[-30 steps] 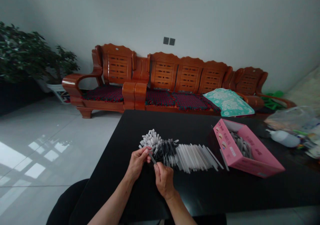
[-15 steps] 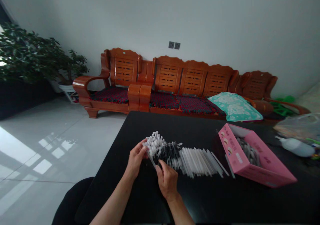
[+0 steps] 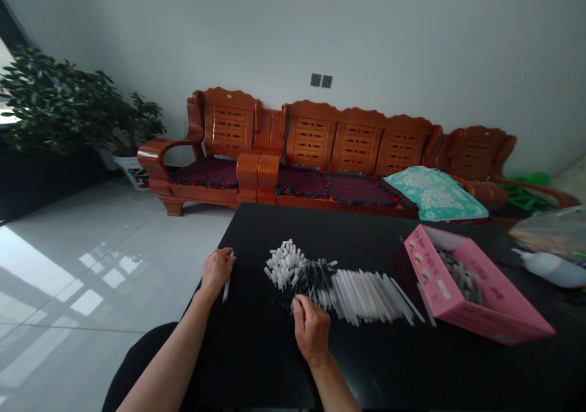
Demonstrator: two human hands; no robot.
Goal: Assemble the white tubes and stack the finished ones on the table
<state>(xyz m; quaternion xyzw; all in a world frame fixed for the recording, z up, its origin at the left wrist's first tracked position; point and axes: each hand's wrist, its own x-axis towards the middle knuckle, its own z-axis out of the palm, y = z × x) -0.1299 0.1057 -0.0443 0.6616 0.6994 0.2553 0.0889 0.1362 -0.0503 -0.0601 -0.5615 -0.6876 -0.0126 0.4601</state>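
Note:
At the table's left edge, my left hand (image 3: 217,273) has its fingers curled at the top of a slim whitish pen (image 3: 226,291), whose lower end points towards me. My right hand (image 3: 312,328) is closed, thumb against fingers, beside a heap of black pen parts with thin tips (image 3: 315,281); whatever it pinches is hidden. Behind and left of those black parts is a pile of short white caps (image 3: 284,262). To their right, translucent white pen barrels (image 3: 370,296) lie side by side in a row.
A pink open box (image 3: 494,302) with grey pieces (image 3: 460,274) inside stands at the right on the black table (image 3: 274,369). Past it are a white bottle (image 3: 552,268) and a plastic bag (image 3: 553,232). A wooden sofa (image 3: 311,137) runs behind the table.
My left hand has moved left with the pen, from beside the white caps to the table's left edge. My right hand has let go of the pen's lower end and stays by the black parts.

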